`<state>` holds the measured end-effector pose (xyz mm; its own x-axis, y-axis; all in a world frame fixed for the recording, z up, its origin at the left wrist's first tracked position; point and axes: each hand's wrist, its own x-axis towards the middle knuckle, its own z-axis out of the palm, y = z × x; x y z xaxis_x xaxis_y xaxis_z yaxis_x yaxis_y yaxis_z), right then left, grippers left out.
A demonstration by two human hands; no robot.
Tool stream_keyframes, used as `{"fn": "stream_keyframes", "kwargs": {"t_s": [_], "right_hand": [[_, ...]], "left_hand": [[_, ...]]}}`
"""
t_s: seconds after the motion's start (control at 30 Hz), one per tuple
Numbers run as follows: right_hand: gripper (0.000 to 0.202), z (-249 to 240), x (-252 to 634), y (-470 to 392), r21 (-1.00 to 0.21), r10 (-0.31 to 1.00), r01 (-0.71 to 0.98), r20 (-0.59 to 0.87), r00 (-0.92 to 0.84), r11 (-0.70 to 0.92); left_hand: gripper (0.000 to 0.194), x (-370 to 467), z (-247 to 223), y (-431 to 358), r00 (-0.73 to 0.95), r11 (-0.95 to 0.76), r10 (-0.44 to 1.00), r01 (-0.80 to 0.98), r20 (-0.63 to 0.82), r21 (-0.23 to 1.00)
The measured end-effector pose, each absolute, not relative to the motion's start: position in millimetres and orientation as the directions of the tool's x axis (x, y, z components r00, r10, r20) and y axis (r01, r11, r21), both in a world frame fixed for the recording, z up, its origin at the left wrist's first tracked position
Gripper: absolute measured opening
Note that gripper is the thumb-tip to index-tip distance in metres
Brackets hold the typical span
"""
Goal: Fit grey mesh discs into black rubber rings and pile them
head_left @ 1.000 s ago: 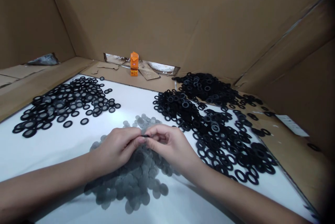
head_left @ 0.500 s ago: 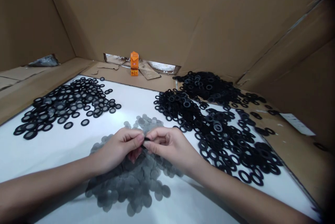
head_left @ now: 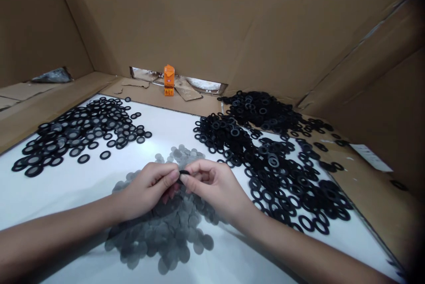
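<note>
Black ring, one, seen at a slant; whether its centre is filled cannot be told. Clock directions are taken from it, 12 pointing away from the person.

Left hand: forearm entering from 8 o'clock, wrist nearly straight, thumb laid along the forefinger, other fingertips curled below. Right hand: forearm entering from 4 o'clock, thumb and forefinger drawn to a point, remaining fingers bent behind. Both hands raised over the grey discs, which spread loosely beneath and chiefly toward 6 o'clock.

White tabletop: bare strip at 12, running to the far edge; broader bare stretch at 9. Ring-edged discs, heaped at 10, well apart from the left hand. Loose black rings, sprawled from 1 to 4, their near fringe beside the right forearm; a further heap toward 1:30, over the far edge on brown cardboard. Orange carton, upright, just short of 12, beyond that edge.

Grip: both hands pinching the one ring, left fingertips at its 9 o'clock side, right thumb and forefinger at its 3 o'clock side, fingertips nearly meeting.
</note>
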<state>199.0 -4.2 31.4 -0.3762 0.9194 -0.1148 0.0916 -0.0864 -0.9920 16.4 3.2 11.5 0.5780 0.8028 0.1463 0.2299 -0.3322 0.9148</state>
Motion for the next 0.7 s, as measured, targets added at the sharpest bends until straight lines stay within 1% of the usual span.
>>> {"fn": "stream_keyframes", "kwargs": {"t_s": [0.13, 0.2, 0.3, 0.37, 0.43, 0.5, 0.57, 0.63, 0.7], "right_hand": [[0.022, 34, 198, -1, -0.984, 0.901, 0.039, -0.175, -0.396, -0.174], [0.023, 36, 196, -1, -0.975, 0.907, -0.030, -0.192, -0.374, -0.218], [0.025, 35, 193, -2, -0.955, 0.908, -0.124, -0.208, -0.363, -0.269], [0.023, 34, 192, -2, -0.947, 0.908, -0.157, -0.207, -0.366, -0.279], [0.022, 33, 192, -2, -0.948, 0.912, -0.158, -0.207, -0.355, -0.276], [0.020, 34, 194, -1, -0.959, 0.913, -0.084, -0.229, -0.337, -0.272], [0.017, 36, 197, 0, -0.969, 0.912, 0.078, -0.248, -0.327, -0.235], [0.011, 39, 200, 1, -0.961, 0.932, 0.255, -0.184, -0.311, -0.105], [0.006, 42, 202, -1, -0.921, 0.950, 0.383, -0.051, -0.309, 0.075]], "left_hand": [[0.044, 18, 13, 3, 0.551, -0.306, 0.825, 0.255, 0.123, 0.917], [0.045, 19, 14, 3, 0.489, -0.278, 0.864, 0.265, 0.120, 0.923], [0.043, 22, 14, 1, 0.371, -0.184, 0.924, 0.223, 0.091, 0.957], [0.043, 23, 14, 1, 0.387, -0.122, 0.921, 0.180, 0.044, 0.976], [0.044, 23, 14, 2, 0.448, -0.095, 0.894, 0.187, 0.002, 0.978], [0.043, 21, 13, 5, 0.461, -0.118, 0.887, 0.242, -0.007, 0.963], [0.034, 19, 13, 8, 0.434, -0.155, 0.901, 0.300, 0.010, 0.941], [0.027, 16, 13, 10, 0.428, -0.180, 0.903, 0.310, 0.032, 0.933], [0.025, 15, 15, 10, 0.465, -0.215, 0.883, 0.291, 0.059, 0.932]]}}
